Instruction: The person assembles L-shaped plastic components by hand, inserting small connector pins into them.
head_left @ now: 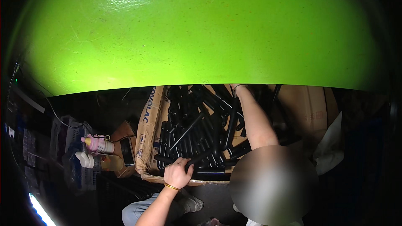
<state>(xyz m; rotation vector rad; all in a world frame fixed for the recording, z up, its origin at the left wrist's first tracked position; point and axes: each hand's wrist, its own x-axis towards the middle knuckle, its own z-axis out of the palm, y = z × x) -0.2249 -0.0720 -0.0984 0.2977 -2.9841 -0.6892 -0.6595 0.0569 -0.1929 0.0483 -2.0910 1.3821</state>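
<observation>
A cardboard box (150, 121) holds many black plastic tubes (194, 136), lying loosely at mixed angles. At the box's near edge, my left hand (179, 172), with a gold bracelet at the wrist, is closed around a black tube (203, 157) that slants up to the right. My right arm reaches across the box to its far side. Only the wrist of my right hand (238, 88), with a dark band on it, shows at the edge of the green tabletop (201, 37); its fingers are hidden beneath that edge.
The glossy green tabletop overhangs the far part of the box. Left of the box stand a pink bottle (100, 145) and a clear bottle with a white cap (102, 162), beside a small brown carton (125, 136). A pale sheet (331, 142) sticks up at the right.
</observation>
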